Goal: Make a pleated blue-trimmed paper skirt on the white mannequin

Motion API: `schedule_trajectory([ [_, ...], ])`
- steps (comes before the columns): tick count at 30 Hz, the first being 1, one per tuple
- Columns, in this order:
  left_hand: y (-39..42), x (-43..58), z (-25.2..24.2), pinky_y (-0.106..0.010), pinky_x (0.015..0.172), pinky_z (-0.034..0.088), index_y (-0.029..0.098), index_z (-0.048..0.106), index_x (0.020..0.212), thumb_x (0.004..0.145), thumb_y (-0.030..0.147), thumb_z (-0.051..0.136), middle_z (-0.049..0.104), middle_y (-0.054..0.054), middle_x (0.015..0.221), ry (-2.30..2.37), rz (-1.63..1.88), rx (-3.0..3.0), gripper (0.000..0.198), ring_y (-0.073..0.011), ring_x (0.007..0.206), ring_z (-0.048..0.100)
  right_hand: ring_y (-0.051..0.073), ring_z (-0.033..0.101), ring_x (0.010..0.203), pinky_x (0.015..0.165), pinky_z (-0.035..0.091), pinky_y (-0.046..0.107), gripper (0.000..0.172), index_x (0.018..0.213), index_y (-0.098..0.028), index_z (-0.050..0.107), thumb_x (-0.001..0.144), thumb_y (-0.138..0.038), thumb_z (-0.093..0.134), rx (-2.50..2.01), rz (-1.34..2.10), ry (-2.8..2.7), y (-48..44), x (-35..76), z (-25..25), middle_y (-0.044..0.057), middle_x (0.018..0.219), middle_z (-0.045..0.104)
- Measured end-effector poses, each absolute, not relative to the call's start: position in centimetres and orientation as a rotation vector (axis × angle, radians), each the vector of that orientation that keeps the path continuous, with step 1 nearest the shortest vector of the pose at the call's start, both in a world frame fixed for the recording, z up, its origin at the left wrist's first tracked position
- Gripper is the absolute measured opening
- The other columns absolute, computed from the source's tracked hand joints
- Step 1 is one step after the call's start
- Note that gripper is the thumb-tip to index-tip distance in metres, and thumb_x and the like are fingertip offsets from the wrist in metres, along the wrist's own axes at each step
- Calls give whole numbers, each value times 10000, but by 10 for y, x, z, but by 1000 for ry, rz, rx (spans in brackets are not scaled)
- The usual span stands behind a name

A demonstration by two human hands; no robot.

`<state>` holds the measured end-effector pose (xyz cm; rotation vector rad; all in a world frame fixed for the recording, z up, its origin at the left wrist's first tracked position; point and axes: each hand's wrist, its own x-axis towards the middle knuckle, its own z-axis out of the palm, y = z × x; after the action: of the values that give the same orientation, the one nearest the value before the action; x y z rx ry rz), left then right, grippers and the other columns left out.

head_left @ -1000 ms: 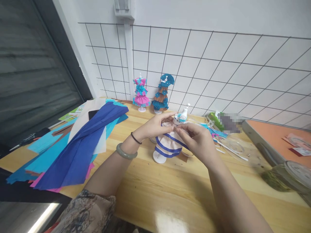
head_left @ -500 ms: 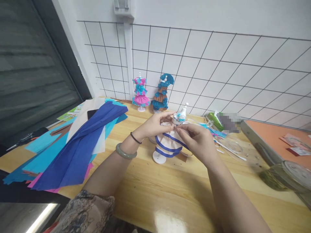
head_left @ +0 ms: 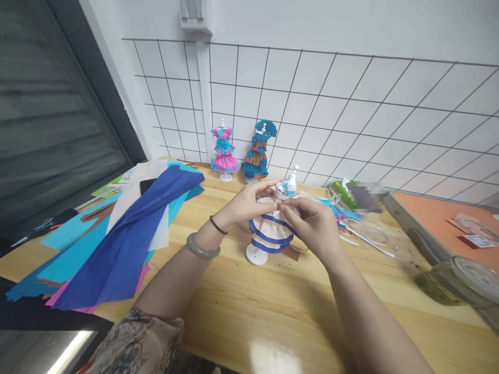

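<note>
A miniature dress form leans on the table, its top white with blue and turquoise bits. It wears a gathered whitish crepe-paper skirt with dark blue bands, and its round white base shows below. My left hand wraps the waist from the left, thumb along the skirt's top edge. From the right, my right hand pinches the same edge between thumb and forefinger. Both sets of fingertips meet at the waist. Whatever small thing may lie between them is hidden.
Crepe-paper sheets and scissors lie left. Two dressed miniature forms, one pink and one brown and teal, stand by the gridded wall. Right are paper scraps, a tape roll and an orange-bottomed tray.
The view has shifted slightly. Both hands stay at the skirt's waist, with only small movement of my right hand, which sits a little further left.
</note>
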<state>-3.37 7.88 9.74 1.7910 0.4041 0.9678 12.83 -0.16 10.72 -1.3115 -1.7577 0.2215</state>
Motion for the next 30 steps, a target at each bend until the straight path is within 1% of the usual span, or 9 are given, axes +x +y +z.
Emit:
schedule_trajectory([
  [3,78,-33,98,-376,950,445,148,494,1298,742,183,669,625,-127,1151,418,988,1779,585,-217,1075,579,165,603,632,582,433,268,147,810,-173,687,819,-285,593,-1339,199,-1745,-1,128,106,40,725,689],
  [8,76,-33,98,-370,934,455,156,504,1285,742,165,659,620,-121,1158,418,998,1768,564,-212,1069,574,135,534,554,524,389,241,177,753,-167,654,801,-331,613,-1376,247,-1687,-1,126,110,11,614,626],
  [15,74,-33,99,-355,915,455,152,508,1280,757,198,653,631,-112,1107,423,1000,1808,544,-197,1031,577,131,511,567,530,385,236,258,759,-156,631,795,-411,613,-1337,430,-1601,3,129,105,17,637,605],
  [18,73,-33,101,-359,903,459,163,495,1295,757,174,637,631,-107,1103,435,1000,1828,556,-196,1020,577,125,494,554,510,370,230,266,761,-156,624,793,-420,616,-1353,441,-1580,5,131,104,9,622,586],
  [22,72,-34,102,-348,887,465,174,496,1294,750,138,620,632,-88,1066,466,1003,1839,559,-191,1011,574,125,509,563,524,389,233,264,793,-151,633,791,-415,619,-1377,453,-1570,5,132,104,20,660,614],
  [26,72,-35,102,-333,842,486,160,508,1273,765,204,636,636,-90,1046,450,993,1800,526,-192,986,584,127,511,564,524,392,231,284,767,-150,618,776,-433,631,-1368,458,-1554,6,133,104,19,644,603],
  [30,72,-33,101,-324,793,505,145,531,1222,722,291,710,645,-100,1026,447,1003,1726,551,-194,939,604,119,490,539,512,381,230,259,717,-158,602,759,-409,647,-1384,395,-1565,6,132,105,2,602,568],
])
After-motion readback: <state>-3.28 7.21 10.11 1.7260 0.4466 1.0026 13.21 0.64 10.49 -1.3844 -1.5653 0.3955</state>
